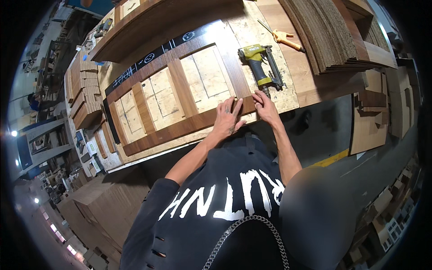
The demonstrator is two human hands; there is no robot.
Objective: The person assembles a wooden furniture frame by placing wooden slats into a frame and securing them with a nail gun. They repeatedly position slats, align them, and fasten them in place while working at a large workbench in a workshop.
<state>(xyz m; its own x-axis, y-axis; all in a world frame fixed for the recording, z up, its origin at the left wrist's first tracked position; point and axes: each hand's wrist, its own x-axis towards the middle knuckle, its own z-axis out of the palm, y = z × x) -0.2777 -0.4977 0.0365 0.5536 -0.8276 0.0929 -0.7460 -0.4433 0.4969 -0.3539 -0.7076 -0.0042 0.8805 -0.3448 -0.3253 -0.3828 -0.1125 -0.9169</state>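
A brown wood-grain frame (180, 120) lies on the light worktable, its long near rail running toward me and crosspieces (181, 87) spanning to the far rail. My left hand (228, 118) rests on the near rail close to its right end, fingers spread over the top and thumb on the near side. At the corner, my right hand (266, 108) has its fingers curled together on the rail's end. Just beyond that hand lies a yellow-green and black nail gun (258, 67), which neither hand grips.
An orange air blow gun (284, 38) lies at the far right, beside stacked boards (319, 36). A long curved-looking brown panel (148, 27) stands along the far side. Small board stacks (85, 90) sit at the left end. More panels (371, 112) lean off the table's right.
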